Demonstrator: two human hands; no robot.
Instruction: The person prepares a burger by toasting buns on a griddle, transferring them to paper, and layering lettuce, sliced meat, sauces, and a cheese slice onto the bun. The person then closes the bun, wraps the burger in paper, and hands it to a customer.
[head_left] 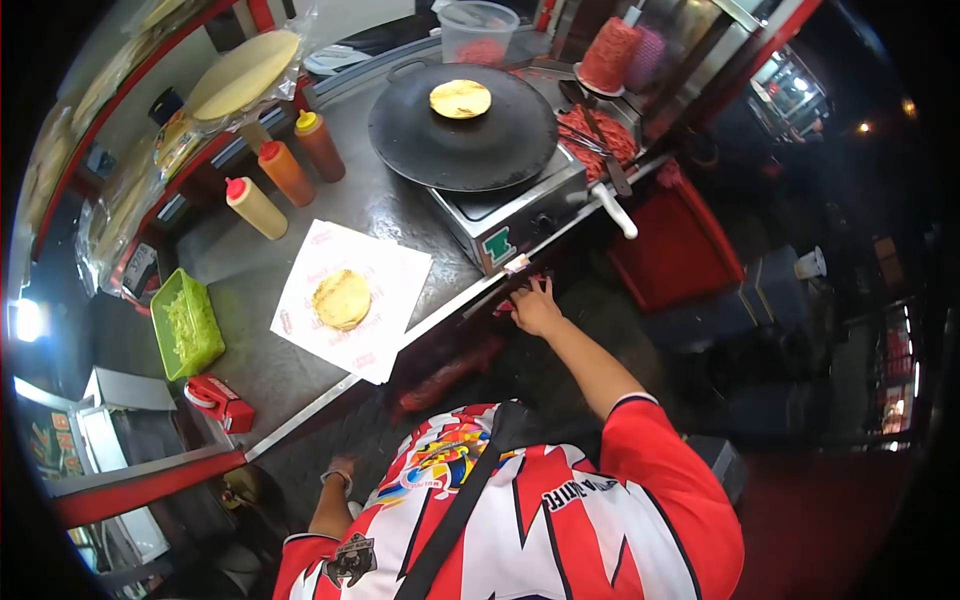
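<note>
Just below the counter's front edge, my right hand (537, 305) reaches out with its fingers apart. Something small and red shows by its fingertips, too small to name. My left hand (342, 468) hangs low at my side, small and dim, its fingers unclear. On white printed paper (395, 290) lies a round flat bread (341, 300) with browned edges. Another browned round (460, 99) sits on the black griddle (465, 150), over a metal burner (520, 205).
Three sauce bottles (286, 174) stand left of the griddle. A green tub (187, 325) of shredded greens and a red dispenser (220, 402) are at the left. Chopped red meat (612, 135), tongs and a meat stack (608, 57) are at the right, above a red panel (675, 245).
</note>
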